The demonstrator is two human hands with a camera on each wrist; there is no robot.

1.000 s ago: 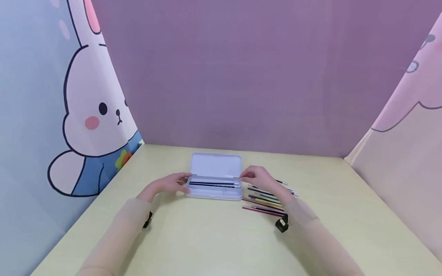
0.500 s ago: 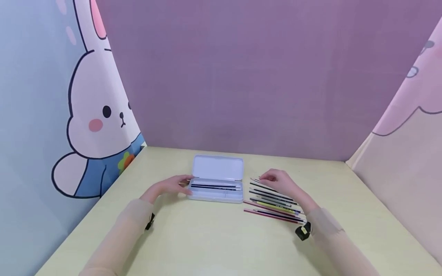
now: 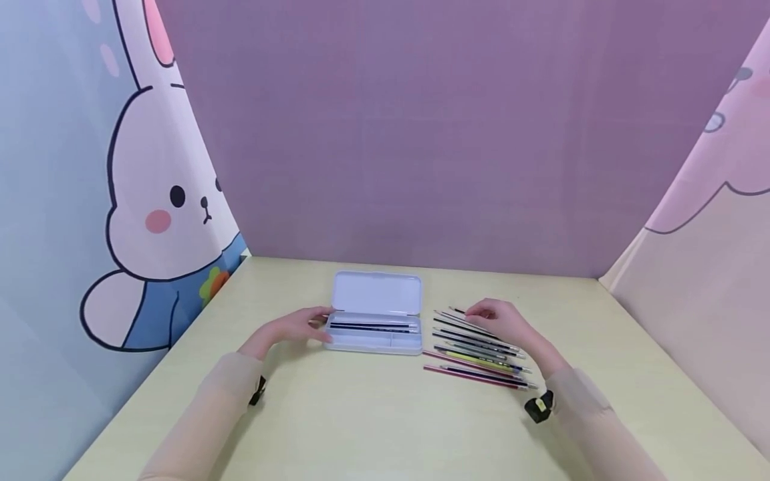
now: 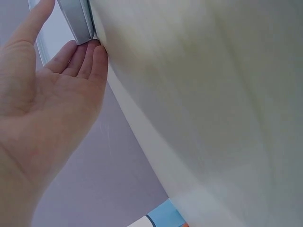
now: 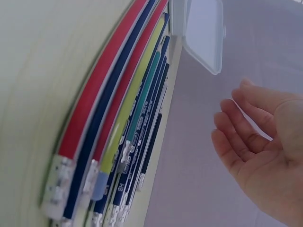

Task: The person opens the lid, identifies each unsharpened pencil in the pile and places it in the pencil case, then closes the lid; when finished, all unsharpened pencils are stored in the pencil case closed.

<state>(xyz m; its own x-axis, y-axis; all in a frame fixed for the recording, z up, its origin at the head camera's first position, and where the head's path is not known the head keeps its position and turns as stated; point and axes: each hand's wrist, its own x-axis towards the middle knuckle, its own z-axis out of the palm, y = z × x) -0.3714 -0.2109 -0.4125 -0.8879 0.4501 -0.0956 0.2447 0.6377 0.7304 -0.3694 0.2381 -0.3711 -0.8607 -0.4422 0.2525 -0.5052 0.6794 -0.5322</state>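
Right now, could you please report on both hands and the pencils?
Left hand touching open case. Right hand by loose pencils, none seen gripped. Dark pencils in case. No obstruction seen.

A purple backdrop [image 3: 421, 133] and bunny-print panel [image 3: 159, 174] border a pale-yellow table [image 3: 373, 414].

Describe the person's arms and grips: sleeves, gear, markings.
Pale-beige left sleeve and right sleeve, long. Black left wrist unit and right wrist unit, the right with a yellowish patch. Left grip and right grip ungloved. No cables visible.
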